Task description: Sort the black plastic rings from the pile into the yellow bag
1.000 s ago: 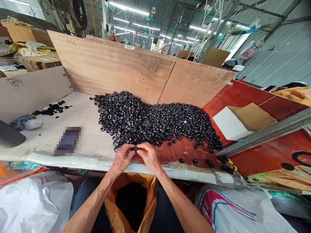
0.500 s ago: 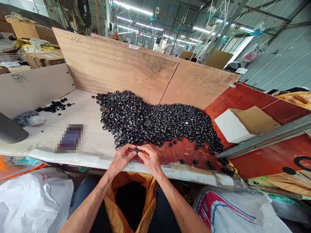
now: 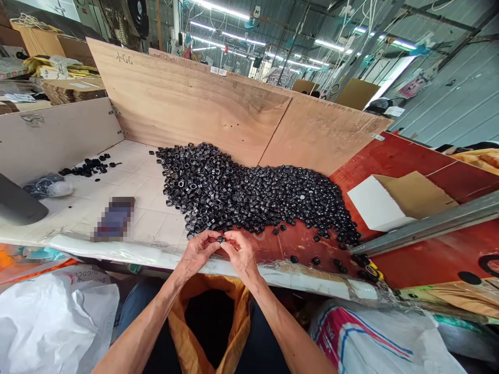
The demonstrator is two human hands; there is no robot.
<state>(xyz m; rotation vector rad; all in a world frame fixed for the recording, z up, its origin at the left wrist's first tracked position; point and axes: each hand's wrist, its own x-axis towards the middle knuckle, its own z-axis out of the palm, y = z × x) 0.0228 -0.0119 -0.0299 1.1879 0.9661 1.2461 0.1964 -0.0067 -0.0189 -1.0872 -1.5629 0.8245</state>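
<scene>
I have my left hand (image 3: pixel 198 254) and right hand (image 3: pixel 242 253) drawn close, fingertips pinching one small black plastic ring (image 3: pixel 221 239) just in front of the big heap of rings (image 3: pixel 249 197), which remains far larger than the small cluster of rings (image 3: pixel 88 165) lying apart on the left.

Head-worn camera, facing forward and down

Looks from above the person's lap, close on the left hand (image 3: pixel 198 254) and right hand (image 3: pixel 241 254); the heap of black rings (image 3: pixel 249 197) lies just beyond, then the plywood backboard (image 3: pixel 187 98), with the factory roof (image 3: pixel 273 21) along the top
</scene>
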